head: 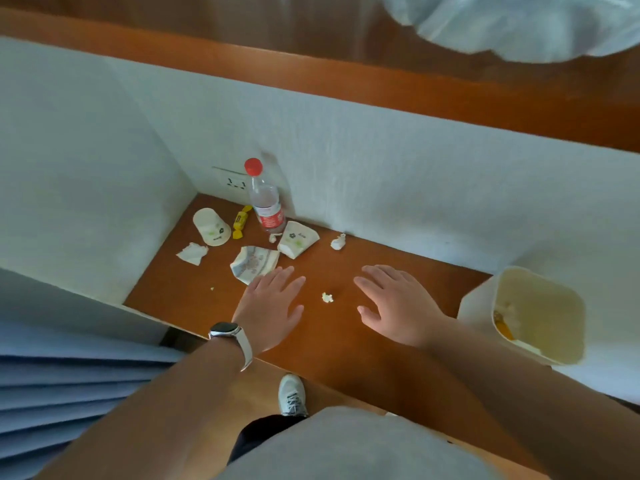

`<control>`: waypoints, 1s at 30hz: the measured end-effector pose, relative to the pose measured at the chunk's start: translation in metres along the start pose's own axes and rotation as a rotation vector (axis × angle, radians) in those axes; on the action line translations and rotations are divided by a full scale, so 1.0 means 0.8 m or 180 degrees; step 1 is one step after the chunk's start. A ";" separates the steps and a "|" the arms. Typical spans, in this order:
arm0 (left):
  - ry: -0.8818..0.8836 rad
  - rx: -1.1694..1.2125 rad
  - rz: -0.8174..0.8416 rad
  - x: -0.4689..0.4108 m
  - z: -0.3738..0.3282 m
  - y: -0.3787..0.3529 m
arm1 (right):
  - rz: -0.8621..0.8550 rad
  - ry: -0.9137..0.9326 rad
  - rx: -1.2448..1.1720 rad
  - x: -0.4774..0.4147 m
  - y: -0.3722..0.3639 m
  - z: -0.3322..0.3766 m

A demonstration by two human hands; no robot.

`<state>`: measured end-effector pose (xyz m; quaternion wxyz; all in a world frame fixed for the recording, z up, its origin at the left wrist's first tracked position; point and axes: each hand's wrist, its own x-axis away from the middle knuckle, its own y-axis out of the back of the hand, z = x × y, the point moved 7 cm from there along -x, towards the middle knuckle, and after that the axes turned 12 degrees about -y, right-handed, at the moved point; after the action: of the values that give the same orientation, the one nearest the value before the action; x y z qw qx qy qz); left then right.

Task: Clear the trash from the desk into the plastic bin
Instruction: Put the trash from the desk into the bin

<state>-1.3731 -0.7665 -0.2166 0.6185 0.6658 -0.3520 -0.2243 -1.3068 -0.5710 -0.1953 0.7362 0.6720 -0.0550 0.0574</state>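
Near edge of the desk (pixel 346 344): both forearms cross it, palms down. Left hand (pixel 268 306), with a watch (pixel 227 330) at the wrist, has its fingers straight and spread, holding nothing; the fingertips reach the near edge of a flattened patterned cup (pixel 254 263), contact not resolvable. Right hand (pixel 398 303) is likewise flat and spread, holding nothing. A small paper scrap (pixel 327 297) lies between the hands, with bare surface around it. Right edge: the plastic bin (pixel 540 313), mouth facing the camera, yellow and white scraps inside; clear wood between it and the right hand. Mid-surface: a crushed cup (pixel 298 239), a paper wad (pixel 338 242) by the back edge, a tissue (pixel 193 252) near the left edge. Far left corner: an inverted cup (pixel 211 226), a yellow wrapper (pixel 239 221), an upright bottle (pixel 265 199), closely grouped.
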 end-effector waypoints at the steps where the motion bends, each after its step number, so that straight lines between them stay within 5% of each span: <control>1: 0.0008 -0.0004 -0.0008 0.002 0.015 -0.002 | 0.0046 -0.0014 0.0022 -0.006 -0.006 0.010; 12: -0.0079 0.0204 0.0115 0.002 0.159 -0.043 | 0.0777 -0.0441 -0.0005 -0.071 -0.097 0.083; 30: 0.0298 0.0907 -0.0072 -0.041 0.230 -0.067 | 0.1211 -0.1150 -0.0498 -0.092 -0.138 0.082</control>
<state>-1.5191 -0.8653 -0.2983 0.5310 0.7604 -0.3435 -0.1478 -1.3626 -0.6474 -0.3093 0.7401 0.5901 -0.3150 0.0693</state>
